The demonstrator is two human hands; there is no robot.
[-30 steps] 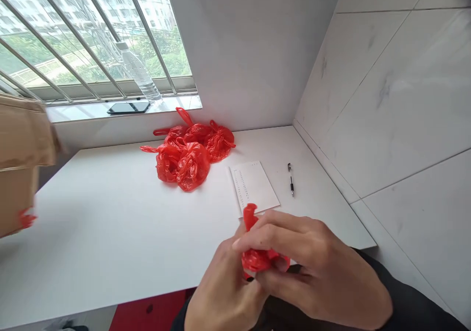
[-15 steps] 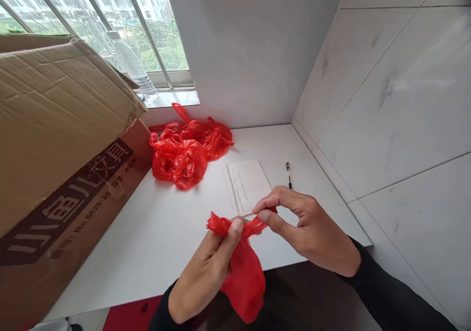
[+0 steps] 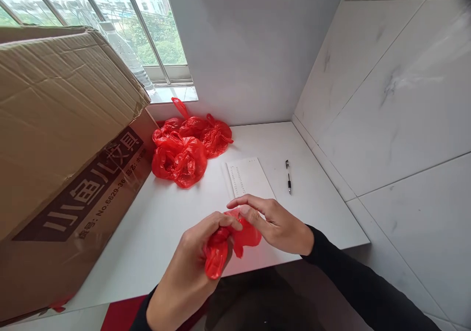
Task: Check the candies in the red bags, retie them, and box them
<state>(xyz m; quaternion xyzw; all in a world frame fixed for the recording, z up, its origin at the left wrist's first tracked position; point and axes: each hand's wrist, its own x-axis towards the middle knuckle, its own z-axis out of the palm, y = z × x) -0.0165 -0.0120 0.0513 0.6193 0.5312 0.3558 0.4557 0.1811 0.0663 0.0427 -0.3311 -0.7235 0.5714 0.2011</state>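
Observation:
A crumpled red plastic bag (image 3: 216,261) is between my two hands above the table's front edge. My left hand (image 3: 193,255) is closed around it, with one bunched end sticking out below the thumb side. The rest of the bag spreads to the right, under my right hand (image 3: 270,223). That hand's index finger reaches over the bag and its thumb presses close to it; the other fingers are partly hidden. Just beyond the hands lies a white notepad (image 3: 250,176) with printed marks, its lower part covered by my right hand.
Several red plastic bags (image 3: 184,159) lie heaped at the back of the white table (image 3: 147,242). A large open cardboard box (image 3: 73,125) stands on the left. To the right is a black pen (image 3: 289,179). A water bottle (image 3: 127,56) stands by the barred window.
The bag no longer hangs long below my left hand; it is now gathered up and bunched. My right hand has moved left, closer to my left hand, uncovering the pen's lower end.

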